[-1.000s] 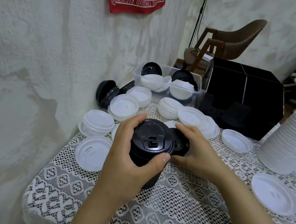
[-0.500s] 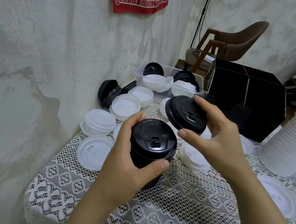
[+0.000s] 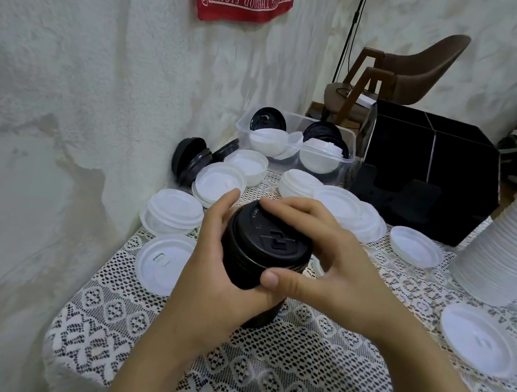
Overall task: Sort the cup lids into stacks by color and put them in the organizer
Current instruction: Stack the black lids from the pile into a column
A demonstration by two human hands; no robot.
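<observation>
right hand (image 3: pixel 339 276) lowered onto black lid stack (image 3: pixel 272 242), left hand (image 3: pixel 216 285) gripping it

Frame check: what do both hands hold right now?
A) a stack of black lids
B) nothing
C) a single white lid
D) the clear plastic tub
A: the left hand grips the side of the stack of black lids, and the right hand curls over its top lid.
</observation>
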